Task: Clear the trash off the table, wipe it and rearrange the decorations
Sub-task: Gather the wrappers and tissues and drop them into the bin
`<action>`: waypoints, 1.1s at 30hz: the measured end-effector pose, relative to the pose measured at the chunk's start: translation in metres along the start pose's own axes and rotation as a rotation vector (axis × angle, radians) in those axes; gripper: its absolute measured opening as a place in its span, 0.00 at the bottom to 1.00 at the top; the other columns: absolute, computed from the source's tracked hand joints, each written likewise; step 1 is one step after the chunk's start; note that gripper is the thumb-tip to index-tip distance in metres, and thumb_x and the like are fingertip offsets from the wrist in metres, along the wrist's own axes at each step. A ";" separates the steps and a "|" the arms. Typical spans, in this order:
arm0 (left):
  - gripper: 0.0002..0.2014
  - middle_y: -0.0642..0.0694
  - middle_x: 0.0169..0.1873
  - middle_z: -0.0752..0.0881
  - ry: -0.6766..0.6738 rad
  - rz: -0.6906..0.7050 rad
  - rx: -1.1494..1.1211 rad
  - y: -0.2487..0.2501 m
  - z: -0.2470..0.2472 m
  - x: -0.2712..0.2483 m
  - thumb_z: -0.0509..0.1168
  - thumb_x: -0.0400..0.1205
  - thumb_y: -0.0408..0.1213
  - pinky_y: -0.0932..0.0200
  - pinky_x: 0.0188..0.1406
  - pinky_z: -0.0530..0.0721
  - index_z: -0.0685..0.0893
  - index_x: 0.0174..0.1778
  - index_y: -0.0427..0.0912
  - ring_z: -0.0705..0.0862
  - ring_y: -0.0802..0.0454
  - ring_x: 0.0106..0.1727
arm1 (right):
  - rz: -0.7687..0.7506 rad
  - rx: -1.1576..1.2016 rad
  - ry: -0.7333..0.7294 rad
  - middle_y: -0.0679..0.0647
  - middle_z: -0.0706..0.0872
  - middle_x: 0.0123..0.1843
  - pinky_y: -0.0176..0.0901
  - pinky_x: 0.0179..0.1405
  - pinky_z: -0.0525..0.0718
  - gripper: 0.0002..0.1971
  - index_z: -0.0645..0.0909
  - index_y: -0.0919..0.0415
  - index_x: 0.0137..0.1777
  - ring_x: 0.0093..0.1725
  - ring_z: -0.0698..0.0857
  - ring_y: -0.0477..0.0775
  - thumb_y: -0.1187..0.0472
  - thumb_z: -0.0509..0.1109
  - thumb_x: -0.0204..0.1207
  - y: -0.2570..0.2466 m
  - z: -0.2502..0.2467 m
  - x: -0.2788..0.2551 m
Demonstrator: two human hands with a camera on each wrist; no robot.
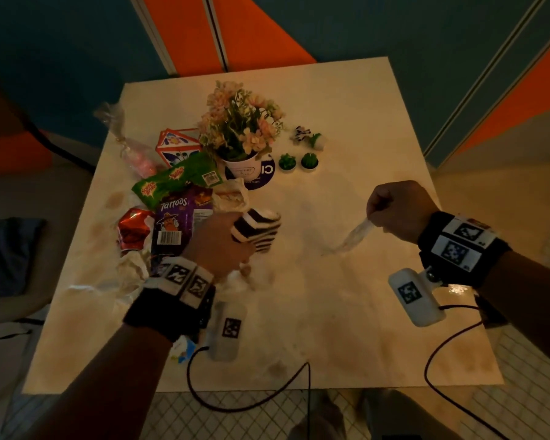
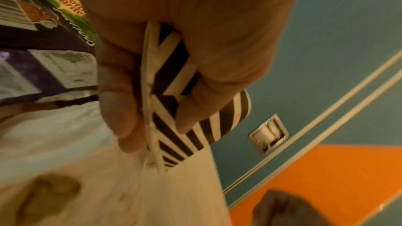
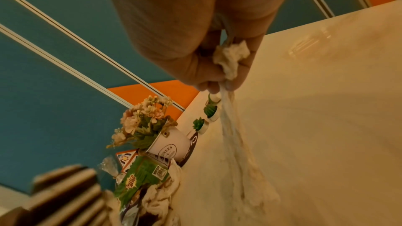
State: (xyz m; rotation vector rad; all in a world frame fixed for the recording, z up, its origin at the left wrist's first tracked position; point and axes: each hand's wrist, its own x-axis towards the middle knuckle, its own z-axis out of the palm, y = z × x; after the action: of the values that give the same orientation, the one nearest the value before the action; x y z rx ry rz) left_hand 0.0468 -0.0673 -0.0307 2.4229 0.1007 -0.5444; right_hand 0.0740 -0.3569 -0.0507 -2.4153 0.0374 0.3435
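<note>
On the white table (image 1: 362, 122), my left hand (image 1: 232, 236) grips a black-and-white striped paper cup (image 1: 256, 230). The left wrist view shows thumb and fingers curled round the squashed cup (image 2: 174, 83). My right hand (image 1: 391, 211) pinches a limp white tissue (image 1: 356, 233), whose lower end trails on the table; it hangs from my fingertips (image 3: 230, 126). A trash pile lies left of the cup: a green Scotch-Brite wrapper (image 1: 175, 182), a purple chip bag (image 1: 175, 217), a red foil wrapper (image 1: 134, 227) and crumpled tissues (image 1: 131, 265). Behind stand a flower pot (image 1: 242, 131), two small succulents (image 1: 287, 161) and a zebra figurine (image 1: 302, 134).
An orange patterned box (image 1: 175, 144) and a pink candy bag (image 1: 137, 157) sit at the far left of the pile. Brown stains (image 1: 115, 198) mark the table's left side. A cushioned chair (image 1: 10, 249) stands left of the table. Wrist cables (image 1: 251, 401) hang over the front edge.
</note>
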 end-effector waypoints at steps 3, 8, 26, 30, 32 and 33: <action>0.13 0.42 0.36 0.90 0.058 0.027 -0.357 0.023 -0.028 -0.015 0.70 0.75 0.23 0.45 0.35 0.90 0.83 0.49 0.44 0.91 0.42 0.35 | 0.007 0.042 -0.001 0.54 0.80 0.29 0.45 0.34 0.76 0.10 0.80 0.63 0.34 0.30 0.78 0.53 0.76 0.66 0.72 0.000 -0.005 -0.003; 0.13 0.37 0.37 0.89 0.089 0.160 -0.550 0.048 -0.051 -0.022 0.68 0.76 0.21 0.53 0.26 0.88 0.83 0.53 0.39 0.89 0.41 0.32 | 0.021 0.105 -0.003 0.55 0.81 0.28 0.46 0.34 0.80 0.12 0.80 0.62 0.32 0.28 0.80 0.55 0.77 0.66 0.70 -0.002 -0.011 -0.002; 0.10 0.59 0.14 0.82 0.338 0.224 -0.344 0.105 -0.034 -0.015 0.69 0.70 0.24 0.75 0.15 0.76 0.81 0.24 0.38 0.81 0.65 0.20 | 0.046 0.125 0.114 0.53 0.82 0.28 0.40 0.34 0.79 0.07 0.83 0.69 0.35 0.27 0.78 0.46 0.77 0.64 0.69 0.020 -0.046 -0.032; 0.12 0.59 0.14 0.80 0.357 0.327 -0.393 0.122 -0.025 -0.015 0.71 0.71 0.26 0.73 0.18 0.76 0.78 0.26 0.41 0.79 0.64 0.18 | 0.076 0.147 0.184 0.53 0.83 0.29 0.37 0.34 0.79 0.07 0.84 0.70 0.37 0.28 0.79 0.45 0.77 0.65 0.69 0.036 -0.062 -0.046; 0.10 0.58 0.15 0.82 0.325 0.372 -0.382 0.137 -0.016 -0.014 0.71 0.68 0.27 0.70 0.17 0.77 0.79 0.24 0.42 0.80 0.62 0.18 | 0.108 0.140 0.229 0.52 0.83 0.29 0.33 0.31 0.79 0.07 0.84 0.66 0.35 0.27 0.79 0.43 0.75 0.67 0.69 0.048 -0.072 -0.054; 0.10 0.58 0.15 0.82 0.308 0.378 -0.380 0.144 -0.011 -0.011 0.71 0.68 0.27 0.70 0.18 0.78 0.80 0.24 0.42 0.80 0.62 0.18 | 0.128 0.140 0.258 0.51 0.83 0.28 0.29 0.29 0.77 0.06 0.84 0.67 0.34 0.26 0.79 0.41 0.75 0.67 0.68 0.054 -0.078 -0.059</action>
State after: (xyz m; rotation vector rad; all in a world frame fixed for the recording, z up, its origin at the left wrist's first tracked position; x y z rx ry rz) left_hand 0.0705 -0.1736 0.0654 2.0629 -0.1139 0.0229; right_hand 0.0293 -0.4523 -0.0135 -2.3086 0.3211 0.0817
